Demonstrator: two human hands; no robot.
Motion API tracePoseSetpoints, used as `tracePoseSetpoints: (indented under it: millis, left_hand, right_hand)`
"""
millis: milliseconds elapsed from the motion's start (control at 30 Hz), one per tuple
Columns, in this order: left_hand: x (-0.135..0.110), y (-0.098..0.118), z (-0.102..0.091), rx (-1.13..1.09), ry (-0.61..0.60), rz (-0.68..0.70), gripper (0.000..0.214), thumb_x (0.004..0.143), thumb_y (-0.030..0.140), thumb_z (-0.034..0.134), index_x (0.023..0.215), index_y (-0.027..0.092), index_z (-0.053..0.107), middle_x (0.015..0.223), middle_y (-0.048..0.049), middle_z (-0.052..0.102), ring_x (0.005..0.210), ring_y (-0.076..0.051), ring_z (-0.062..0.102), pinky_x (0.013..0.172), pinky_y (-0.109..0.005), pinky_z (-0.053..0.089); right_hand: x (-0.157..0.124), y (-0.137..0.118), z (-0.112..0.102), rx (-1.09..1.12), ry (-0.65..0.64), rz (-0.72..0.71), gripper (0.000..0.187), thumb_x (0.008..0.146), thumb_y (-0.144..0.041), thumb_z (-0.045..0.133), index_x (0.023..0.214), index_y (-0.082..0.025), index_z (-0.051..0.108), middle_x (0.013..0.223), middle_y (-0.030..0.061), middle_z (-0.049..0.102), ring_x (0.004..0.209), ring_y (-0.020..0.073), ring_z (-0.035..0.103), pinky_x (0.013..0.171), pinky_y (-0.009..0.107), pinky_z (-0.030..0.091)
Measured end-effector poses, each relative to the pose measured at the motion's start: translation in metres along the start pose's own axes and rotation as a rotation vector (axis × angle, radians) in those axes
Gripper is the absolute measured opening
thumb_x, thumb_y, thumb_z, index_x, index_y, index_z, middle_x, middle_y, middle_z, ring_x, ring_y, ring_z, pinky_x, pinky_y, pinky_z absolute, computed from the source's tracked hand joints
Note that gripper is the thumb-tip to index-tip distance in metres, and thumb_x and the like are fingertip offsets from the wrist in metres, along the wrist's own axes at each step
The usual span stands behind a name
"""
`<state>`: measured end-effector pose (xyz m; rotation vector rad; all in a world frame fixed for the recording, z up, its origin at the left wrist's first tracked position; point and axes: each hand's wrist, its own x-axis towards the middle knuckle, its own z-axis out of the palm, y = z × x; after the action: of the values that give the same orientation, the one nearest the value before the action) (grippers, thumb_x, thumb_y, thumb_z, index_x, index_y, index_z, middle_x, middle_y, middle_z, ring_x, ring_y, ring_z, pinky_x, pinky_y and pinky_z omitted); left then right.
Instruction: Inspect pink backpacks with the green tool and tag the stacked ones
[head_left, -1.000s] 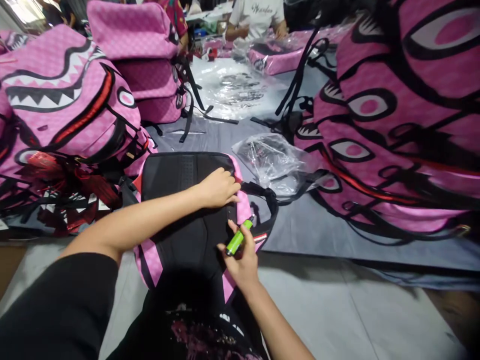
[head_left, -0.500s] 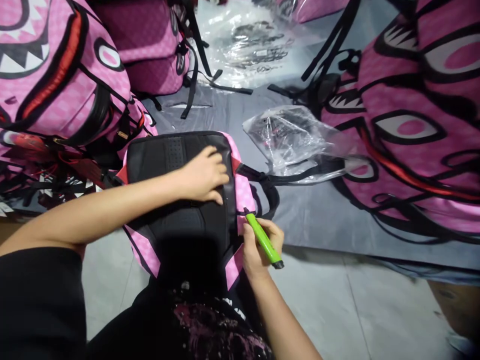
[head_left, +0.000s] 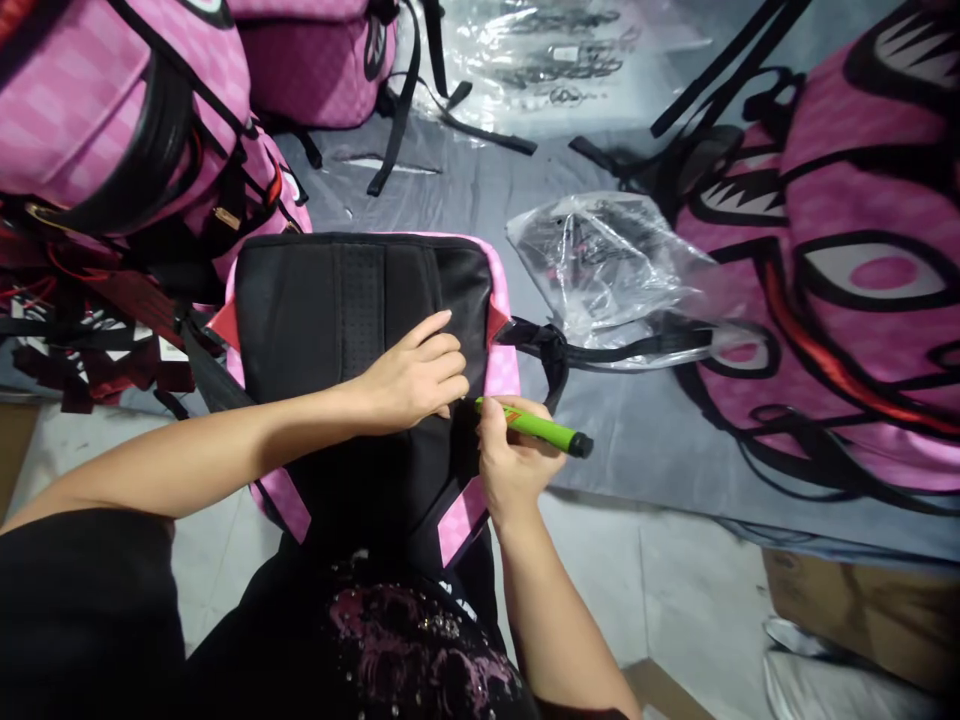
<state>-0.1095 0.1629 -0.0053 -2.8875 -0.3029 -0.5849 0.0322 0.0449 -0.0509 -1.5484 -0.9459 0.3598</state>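
A small backpack (head_left: 311,310) lies with its black padded back panel facing up, half on the table edge and half against my lap. Pink checked sides and red corner tabs show around it. My left hand (head_left: 416,375) lies on the panel's right half, fingers loosely apart, pressing the black surface. In my right hand (head_left: 517,460) is a green marker (head_left: 551,430) with a black end. Its tip points left at the panel's right edge, close to my left fingers; whether it touches the bag I cannot tell.
Pink backpacks (head_left: 82,100) are piled at the left, and more pink backpacks (head_left: 847,330) with eye and teeth prints stand at the right. A clear plastic bag (head_left: 607,265) lies on the grey-covered table (head_left: 607,430). Cardboard boxes (head_left: 847,610) sit on the floor.
The marker has swung flatter, and its tip has moved up and left from the pink side to the panel edge. My left hand has slid slightly down; the view has shifted.
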Motion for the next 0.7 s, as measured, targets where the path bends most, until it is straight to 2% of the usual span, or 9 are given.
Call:
tracePoseSetpoints:
  millis: [233, 500, 700]
  left_hand:
    - [-0.001, 0.001, 0.003, 0.005, 0.055, -0.006, 0.023, 0.092, 0.037, 0.055, 0.08, 0.017, 0.058, 0.082, -0.0021, 0.06, 0.094, -0.019, 0.054, 0.115, -0.049, 0.037]
    - [-0.002, 0.004, 0.002, 0.006, 0.051, -0.032, 0.023, 0.094, 0.032, 0.051, 0.077, 0.018, 0.058, 0.08, -0.0011, 0.061, 0.093, -0.018, 0.056, 0.114, -0.047, 0.04]
    - [-0.002, 0.003, 0.005, -0.01, 0.072, -0.04, 0.023, 0.094, 0.03, 0.052, 0.075, 0.018, 0.058, 0.078, -0.001, 0.06, 0.091, -0.018, 0.057, 0.113, -0.047, 0.041]
  right_hand:
    - [0.003, 0.004, 0.001, -0.111, -0.01, -0.043, 0.022, 0.086, -0.039, 0.066, 0.086, -0.017, 0.064, 0.069, 0.0, 0.063, 0.054, 0.0135, 0.06, 0.053, 0.028, 0.051]
    - [0.01, -0.002, 0.003, -0.272, -0.028, -0.151, 0.02, 0.088, -0.037, 0.065, 0.081, -0.018, 0.063, 0.07, 0.0015, 0.066, 0.054, 0.0136, 0.061, 0.055, 0.028, 0.051]
    - [0.014, -0.003, 0.003, -0.319, -0.042, -0.102, 0.025, 0.088, -0.04, 0.064, 0.078, -0.017, 0.063, 0.067, 0.0018, 0.066, 0.05, 0.0142, 0.061, 0.05, 0.027, 0.049]
